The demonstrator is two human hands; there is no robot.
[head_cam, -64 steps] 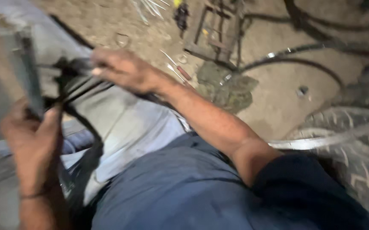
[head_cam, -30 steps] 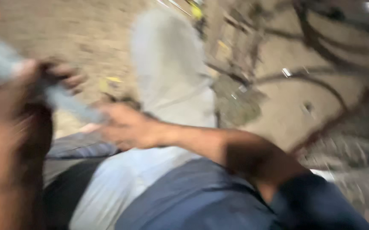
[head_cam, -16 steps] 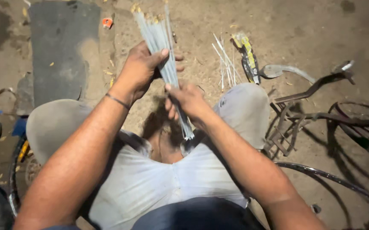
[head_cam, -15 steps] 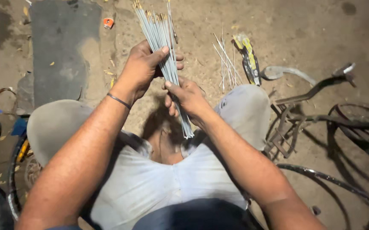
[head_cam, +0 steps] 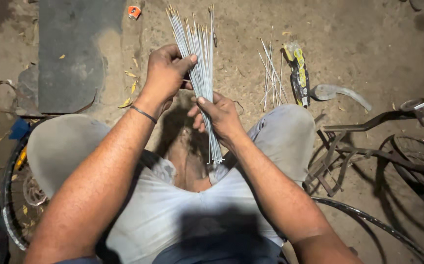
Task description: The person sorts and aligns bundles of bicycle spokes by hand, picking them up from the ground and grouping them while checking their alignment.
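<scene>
We've got the bundle of spokes clamped in our left hand, right hand pinching it lower down.

A few loose spokes lie on the dirt ground, just beside a long yellow-and-black packet and a curved grey metal piece. A dark slab lies at upper left with a small orange cap near its corner. A bicycle frame and wheel rim sit at right, and another wheel at left.
</scene>
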